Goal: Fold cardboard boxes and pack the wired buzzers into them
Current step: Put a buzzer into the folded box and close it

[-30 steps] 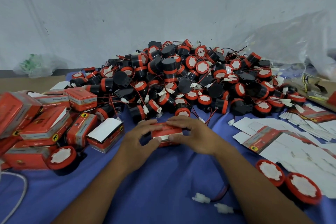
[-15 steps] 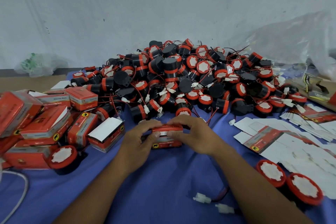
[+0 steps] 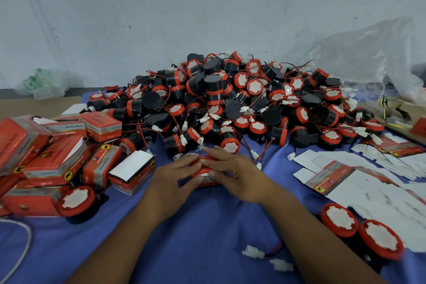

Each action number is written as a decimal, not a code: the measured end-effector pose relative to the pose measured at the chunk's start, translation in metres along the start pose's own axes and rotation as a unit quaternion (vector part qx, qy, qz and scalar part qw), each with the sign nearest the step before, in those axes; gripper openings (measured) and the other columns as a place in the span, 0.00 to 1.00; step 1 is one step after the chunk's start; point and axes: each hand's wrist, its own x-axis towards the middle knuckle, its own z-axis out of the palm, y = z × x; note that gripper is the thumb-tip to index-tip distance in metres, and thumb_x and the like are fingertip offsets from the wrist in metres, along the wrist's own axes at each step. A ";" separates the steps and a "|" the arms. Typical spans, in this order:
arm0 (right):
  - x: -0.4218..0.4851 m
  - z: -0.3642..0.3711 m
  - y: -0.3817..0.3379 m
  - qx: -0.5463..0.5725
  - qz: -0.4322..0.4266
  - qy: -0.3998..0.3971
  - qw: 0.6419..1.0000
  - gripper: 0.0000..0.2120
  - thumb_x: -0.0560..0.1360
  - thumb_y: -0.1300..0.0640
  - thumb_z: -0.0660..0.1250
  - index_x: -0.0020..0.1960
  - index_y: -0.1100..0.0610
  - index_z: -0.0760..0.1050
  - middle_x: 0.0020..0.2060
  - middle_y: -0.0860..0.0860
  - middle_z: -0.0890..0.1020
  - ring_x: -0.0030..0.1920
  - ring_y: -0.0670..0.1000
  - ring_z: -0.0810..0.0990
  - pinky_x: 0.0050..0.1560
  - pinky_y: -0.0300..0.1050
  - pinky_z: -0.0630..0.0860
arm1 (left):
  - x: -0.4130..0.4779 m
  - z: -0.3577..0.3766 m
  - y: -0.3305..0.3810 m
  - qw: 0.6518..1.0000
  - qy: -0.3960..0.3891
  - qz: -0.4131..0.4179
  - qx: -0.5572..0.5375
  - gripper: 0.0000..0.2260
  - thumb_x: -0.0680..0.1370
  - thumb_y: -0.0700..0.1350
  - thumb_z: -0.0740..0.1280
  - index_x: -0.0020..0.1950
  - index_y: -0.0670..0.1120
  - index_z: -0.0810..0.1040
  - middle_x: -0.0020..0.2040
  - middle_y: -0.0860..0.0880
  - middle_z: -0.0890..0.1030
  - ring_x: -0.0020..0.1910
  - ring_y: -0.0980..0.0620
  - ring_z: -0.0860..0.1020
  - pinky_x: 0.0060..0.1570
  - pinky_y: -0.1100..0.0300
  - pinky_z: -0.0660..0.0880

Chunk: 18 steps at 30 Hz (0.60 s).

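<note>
Centrally, left hand (image 3: 175, 177), right hand (image 3: 235, 174) around 1 box (image 3: 205, 182)

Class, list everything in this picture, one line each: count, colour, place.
buzzer pile: one heap, uncountable, black and red with white faces, centre back.
loose buzzers: three, same colours, two front right, one front left.
folded boxes: roughly ten, red and grey, left.
flat box blanks: many, white and red, right.
held box: one, red, centre, between the hands.
connectors: two, white, front centre.
cloth: one, blue, beneath pile and boxes.
plastic bags: two, clear, back left and back right.
cable: one, white, front left.
left hand: one, grips held box's left side.
right hand: one, grips its right side.
</note>
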 end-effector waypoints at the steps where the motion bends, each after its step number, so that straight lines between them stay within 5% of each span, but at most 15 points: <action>1: -0.001 0.000 0.001 0.041 0.023 0.017 0.999 0.15 0.80 0.59 0.69 0.66 0.55 0.79 0.72 0.48 0.73 0.74 0.46 0.68 0.75 0.43 0.64 | 0.001 0.000 0.000 1.000 0.002 -0.015 -0.008 0.18 0.73 0.43 0.75 0.62 0.41 0.81 0.65 0.56 0.76 0.66 0.62 0.73 0.66 0.72 0.66; 4: -0.001 -0.002 0.002 0.135 0.081 0.107 0.982 0.07 0.74 0.63 0.75 0.51 0.56 0.86 0.59 0.45 0.82 0.63 0.43 0.79 0.63 0.49 0.77 | 0.004 -0.003 -0.004 0.999 0.009 -0.034 0.014 0.15 0.75 0.39 0.73 0.62 0.42 0.82 0.65 0.55 0.77 0.64 0.57 0.75 0.66 0.65 0.71; 7: 0.000 -0.003 0.001 0.116 0.077 0.108 0.984 0.03 0.72 0.64 0.77 0.45 0.59 0.85 0.54 0.49 0.83 0.59 0.45 0.80 0.58 0.49 0.79 | 0.002 -0.003 -0.005 0.999 -0.018 -0.012 0.041 0.15 0.78 0.40 0.71 0.65 0.43 0.79 0.67 0.54 0.75 0.67 0.55 0.73 0.67 0.55 0.72; 11: 0.000 -0.007 -0.004 0.067 0.035 0.078 0.994 0.02 0.73 0.62 0.76 0.44 0.60 0.84 0.54 0.51 0.83 0.59 0.45 0.80 0.60 0.43 0.77 | 0.000 0.001 -0.004 0.997 -0.058 0.029 0.037 0.20 0.78 0.41 0.70 0.70 0.48 0.76 0.72 0.54 0.71 0.77 0.51 0.62 0.73 0.55 0.62; 14: -0.001 -0.008 -0.007 0.091 0.063 0.053 0.992 0.05 0.76 0.61 0.73 0.47 0.52 0.80 0.57 0.47 0.82 0.61 0.42 0.78 0.62 0.39 0.75 | 0.004 0.003 -0.005 0.999 -0.037 0.023 0.029 0.18 0.77 0.39 0.71 0.67 0.47 0.78 0.69 0.56 0.73 0.75 0.50 0.64 0.72 0.55 0.63; 18: 0.002 -0.008 -0.007 0.098 0.094 0.039 0.990 0.07 0.79 0.60 0.70 0.54 0.51 0.81 0.57 0.43 0.82 0.58 0.40 0.79 0.59 0.37 0.76 | 0.007 0.002 -0.006 1.000 -0.013 0.021 0.009 0.19 0.77 0.39 0.71 0.66 0.54 0.77 0.66 0.62 0.75 0.71 0.63 0.67 0.70 0.67 0.62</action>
